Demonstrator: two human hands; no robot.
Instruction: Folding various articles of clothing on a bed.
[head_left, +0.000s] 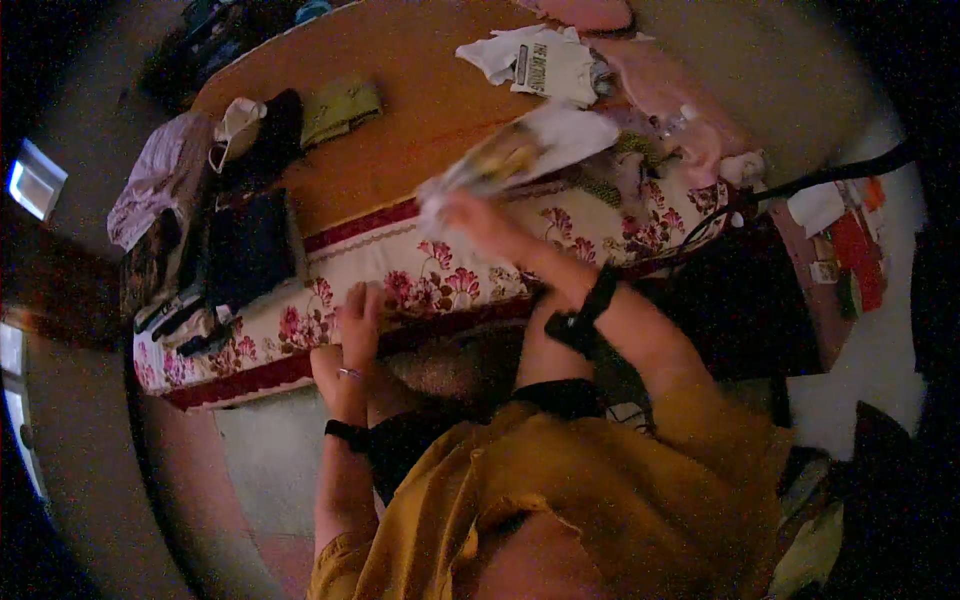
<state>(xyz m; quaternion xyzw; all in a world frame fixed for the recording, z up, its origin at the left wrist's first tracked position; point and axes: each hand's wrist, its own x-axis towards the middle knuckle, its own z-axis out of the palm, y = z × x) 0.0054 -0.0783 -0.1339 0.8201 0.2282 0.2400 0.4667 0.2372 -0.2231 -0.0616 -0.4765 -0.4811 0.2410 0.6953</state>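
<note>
My right hand (471, 214) grips one end of a white cloth garment (574, 135) with a yellowish print. The garment is stretched out to the upper right and blurred by motion. My left hand (358, 326) rests at the near edge of the floral cloth border (442, 281) of a table, its thumb apart from the fingers. Nothing shows in that hand, though its fingers are blurred. Beyond the held garment, a white printed shirt (562, 67) bearing writing lies on the orange-brown tabletop (405, 112).
Left on the table are a folded olive-green cloth (341, 111), a dark folded garment (251, 236), a pale lilac garment (169, 169) and a cream cloth piece (240, 127). Pink cloth (667, 90) lies at the right. A black cable-like strip (832, 176) crosses the right side.
</note>
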